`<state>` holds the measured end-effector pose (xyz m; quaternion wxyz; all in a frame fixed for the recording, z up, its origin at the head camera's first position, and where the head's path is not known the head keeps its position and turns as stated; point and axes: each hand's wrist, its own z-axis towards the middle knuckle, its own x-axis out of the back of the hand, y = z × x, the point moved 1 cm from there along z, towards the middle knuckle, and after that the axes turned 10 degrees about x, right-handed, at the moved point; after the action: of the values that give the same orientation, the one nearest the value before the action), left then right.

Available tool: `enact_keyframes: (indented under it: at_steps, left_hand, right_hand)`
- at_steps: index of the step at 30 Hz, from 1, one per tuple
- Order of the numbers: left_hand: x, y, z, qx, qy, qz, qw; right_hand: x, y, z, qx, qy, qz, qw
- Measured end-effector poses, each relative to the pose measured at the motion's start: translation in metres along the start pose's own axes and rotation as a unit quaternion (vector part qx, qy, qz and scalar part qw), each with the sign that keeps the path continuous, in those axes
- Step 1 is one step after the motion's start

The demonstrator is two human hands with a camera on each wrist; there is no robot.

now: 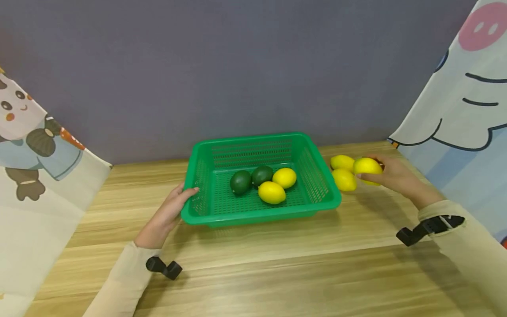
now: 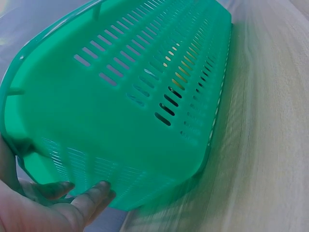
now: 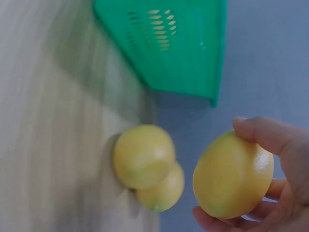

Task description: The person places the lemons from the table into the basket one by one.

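Observation:
A green plastic basket [image 1: 261, 216] with slotted walls holds two dark green fruits [image 1: 240, 182] and two lemons [image 1: 272, 193]. At its left end my left hand [image 1: 172, 207] grips the rim, thumb over the top and fingers against the outer wall [image 2: 96, 193]. To the right of the basket, my right hand [image 1: 392, 174] holds a lemon [image 1: 367, 166] between thumb and fingers; in the right wrist view this lemon [image 3: 231, 176] appears raised off the table. Two more lemons [image 3: 144, 155] lie touching on the wood, between that hand and the basket.
The wood-grain table [image 1: 253, 273] carries everything. A grey panel [image 1: 253, 79] rises along its back edge, close behind the basket. Cartoon-printed sheets stand at the left [image 1: 43, 211] and right [image 1: 443, 123]. Each forearm wears a black wrist mount [image 1: 164, 267].

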<state>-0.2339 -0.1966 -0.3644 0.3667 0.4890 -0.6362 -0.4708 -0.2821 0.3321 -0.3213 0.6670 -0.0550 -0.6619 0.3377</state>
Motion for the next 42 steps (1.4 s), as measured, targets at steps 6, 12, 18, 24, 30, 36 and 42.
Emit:
enact_keyframes:
  at_steps: [6, 12, 18, 24, 30, 36, 42]
  left_hand:
    - [0.0, 0.0, 0.0, 0.0, 0.001, -0.001, 1.0]
    - [0.0, 0.0, 0.0, 0.003, 0.001, -0.001, 1.0]
    - [-0.001, -0.001, -0.001, -0.001, -0.001, -0.006, 1.0]
    - [-0.001, -0.002, -0.001, -0.001, -0.007, -0.009, 0.9999]
    - [0.0, -0.002, -0.001, -0.008, -0.009, -0.008, 0.9999]
    - [0.0, -0.002, 0.0, -0.01, -0.011, -0.009, 0.9999]
    - [-0.001, -0.002, 0.0, -0.004, -0.005, -0.007, 0.9999]
  right_hand:
    - [0.013, -0.024, 0.006, 0.024, 0.014, -0.005, 1.0]
    - [0.024, -0.049, 0.012, 0.03, 0.01, 0.0, 1.0]
    - [0.029, -0.079, 0.025, 0.038, -0.01, 0.013, 0.999]
    - [0.026, -0.103, 0.039, 0.048, -0.033, 0.036, 0.998]
    - [0.021, -0.122, 0.053, 0.055, -0.04, 0.07, 0.995]
    - [0.01, -0.132, 0.068, 0.062, -0.047, 0.097, 0.992]
    - [-0.003, -0.142, 0.084, 0.072, -0.059, 0.112, 0.989]
